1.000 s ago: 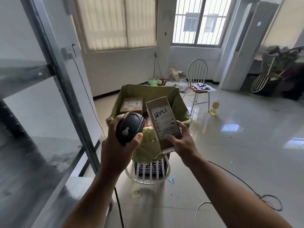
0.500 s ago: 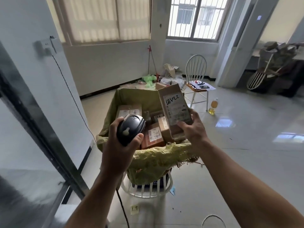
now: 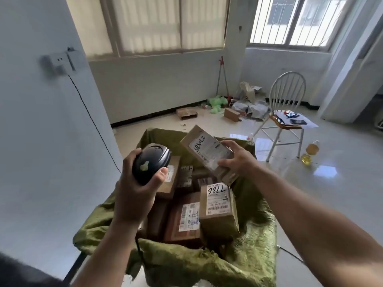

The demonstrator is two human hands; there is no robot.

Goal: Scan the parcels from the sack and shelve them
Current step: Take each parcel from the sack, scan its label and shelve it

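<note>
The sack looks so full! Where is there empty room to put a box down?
Inside the green sack it is crowded: parcels fill it edge to edge. The white chair seat already holds things. Bare room is the shiny floor right of the sack, in front of the chair and the yellow bottle.

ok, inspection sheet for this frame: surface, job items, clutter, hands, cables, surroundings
Surface: glossy tiled floor; no table seen.
Job's things: open green sack holding several cardboard parcels, one labelled 7786; another parcel held tilted above the sack, label up; black scanner.
Clutter: boxes, green bags and wrapping by the far wall; bottle of yellow liquid on the floor.
Grippers: left hand grips the scanner; right hand grips the raised parcel.
Cables: black cord running down from a wall socket.
Surroundings: white chair with papers on its seat, barred window, blinds.
</note>
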